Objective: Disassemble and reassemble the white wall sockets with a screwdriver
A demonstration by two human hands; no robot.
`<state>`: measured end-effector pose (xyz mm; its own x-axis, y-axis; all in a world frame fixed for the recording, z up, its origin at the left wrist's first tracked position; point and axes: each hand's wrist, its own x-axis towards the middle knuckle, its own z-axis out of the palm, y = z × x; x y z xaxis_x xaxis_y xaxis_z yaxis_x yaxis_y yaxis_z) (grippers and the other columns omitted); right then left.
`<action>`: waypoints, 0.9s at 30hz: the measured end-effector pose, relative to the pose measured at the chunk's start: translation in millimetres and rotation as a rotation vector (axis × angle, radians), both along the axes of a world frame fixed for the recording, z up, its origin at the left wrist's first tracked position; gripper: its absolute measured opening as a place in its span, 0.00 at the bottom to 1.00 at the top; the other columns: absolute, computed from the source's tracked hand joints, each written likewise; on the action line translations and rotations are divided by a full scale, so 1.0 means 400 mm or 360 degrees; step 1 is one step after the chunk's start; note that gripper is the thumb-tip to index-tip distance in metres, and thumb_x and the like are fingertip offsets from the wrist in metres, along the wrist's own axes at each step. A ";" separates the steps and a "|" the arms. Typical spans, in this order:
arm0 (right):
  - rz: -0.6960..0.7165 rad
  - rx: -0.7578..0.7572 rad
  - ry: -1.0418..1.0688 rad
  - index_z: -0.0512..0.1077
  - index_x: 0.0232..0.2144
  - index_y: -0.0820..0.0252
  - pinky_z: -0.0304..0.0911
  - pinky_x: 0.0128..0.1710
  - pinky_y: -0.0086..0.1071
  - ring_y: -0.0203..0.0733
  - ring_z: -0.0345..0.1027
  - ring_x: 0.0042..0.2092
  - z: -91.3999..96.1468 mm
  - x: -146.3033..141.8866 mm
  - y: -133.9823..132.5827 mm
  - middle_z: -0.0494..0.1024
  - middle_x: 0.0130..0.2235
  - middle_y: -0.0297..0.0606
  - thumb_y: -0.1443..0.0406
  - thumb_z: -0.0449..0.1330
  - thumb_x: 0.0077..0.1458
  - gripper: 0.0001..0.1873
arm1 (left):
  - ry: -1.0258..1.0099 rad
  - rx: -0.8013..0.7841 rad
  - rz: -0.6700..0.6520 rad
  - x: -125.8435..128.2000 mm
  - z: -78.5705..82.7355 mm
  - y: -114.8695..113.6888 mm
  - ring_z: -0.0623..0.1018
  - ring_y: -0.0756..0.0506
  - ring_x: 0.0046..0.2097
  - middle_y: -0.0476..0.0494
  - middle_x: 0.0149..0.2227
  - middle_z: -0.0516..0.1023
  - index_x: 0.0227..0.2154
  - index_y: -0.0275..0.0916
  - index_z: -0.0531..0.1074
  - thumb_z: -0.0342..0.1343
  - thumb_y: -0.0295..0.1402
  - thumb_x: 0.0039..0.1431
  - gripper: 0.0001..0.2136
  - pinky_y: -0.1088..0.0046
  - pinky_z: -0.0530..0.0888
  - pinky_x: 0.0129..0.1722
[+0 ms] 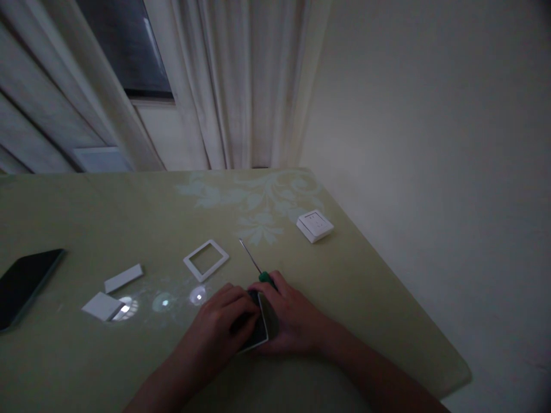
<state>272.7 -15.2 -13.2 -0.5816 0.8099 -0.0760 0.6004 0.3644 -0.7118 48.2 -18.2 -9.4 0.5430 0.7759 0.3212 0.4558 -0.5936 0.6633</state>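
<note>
My left hand point(226, 318) is closed, its fingers curled over a dark wall-switch base point(259, 330) with a thin white edge. My right hand point(293, 315) grips the opposite side of this base. Between its thumb and fingers it also holds a screwdriver point(251, 256) with a green handle, its metal shaft pointing forward and left, away from me. What my left fingertips press on is hidden. Just beyond my hands, a white square frame point(190, 264) lies flat on the table.
A narrow white switch cover point(124, 279) and a flat white piece point(100, 306) lie on the left of the pale green table point(150, 218). A dark tablet-like device point(28, 284) sits farther left. A white wall socket point(316, 225) rests near the right edge, beside the wall.
</note>
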 end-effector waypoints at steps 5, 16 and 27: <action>-0.0002 -0.0006 0.0002 0.62 0.67 0.52 0.70 0.60 0.51 0.61 0.70 0.61 -0.002 -0.001 -0.002 0.66 0.62 0.48 0.48 0.80 0.46 0.53 | 0.0043 -0.0010 0.0071 0.005 -0.006 -0.002 0.80 0.41 0.43 0.44 0.41 0.82 0.38 0.43 0.80 0.59 0.24 0.67 0.08 0.61 0.78 0.44; -0.0003 -0.0119 -0.0009 0.63 0.68 0.49 0.69 0.62 0.49 0.60 0.69 0.63 0.019 0.005 0.000 0.65 0.63 0.46 0.49 0.80 0.45 0.53 | 0.0272 0.0103 -0.0174 -0.035 0.027 0.021 0.80 0.38 0.52 0.47 0.49 0.84 0.44 0.54 0.85 0.68 0.29 0.65 0.10 0.55 0.75 0.54; -0.0103 0.0014 0.0450 0.53 0.75 0.52 0.52 0.73 0.54 0.54 0.56 0.72 0.064 0.072 0.019 0.62 0.70 0.47 0.56 0.58 0.70 0.37 | 0.0320 -0.0234 0.0022 -0.056 0.030 0.011 0.77 0.30 0.58 0.38 0.59 0.77 0.59 0.47 0.70 0.79 0.50 0.45 0.39 0.47 0.76 0.58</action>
